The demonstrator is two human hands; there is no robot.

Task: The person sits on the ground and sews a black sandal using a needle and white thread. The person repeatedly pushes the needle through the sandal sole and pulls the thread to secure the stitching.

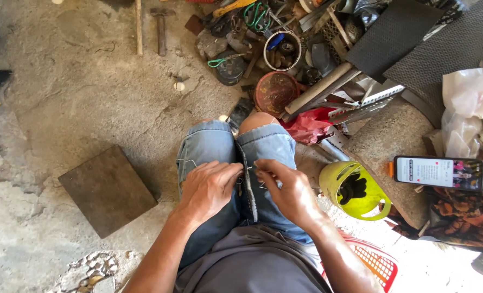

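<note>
I sit with my knees together in light blue jeans (209,144). A flat dark strip, like a shoe sole or strap (250,195), stands on edge between my thighs. My left hand (209,187) pinches its upper edge with thumb and fingers. My right hand (285,187) rests on the right thigh, fingertips closed on a thin pale thread or needle (259,169) right at the strip. What exactly the fingertips hold is too small to make out.
A dark square slab (107,190) lies on the concrete floor at left. A pile of tools, cans and metal scraps (277,59) is ahead. A yellow-green bucket (353,190), a phone (438,172) on a stone block, and a red basket (374,263) are at right.
</note>
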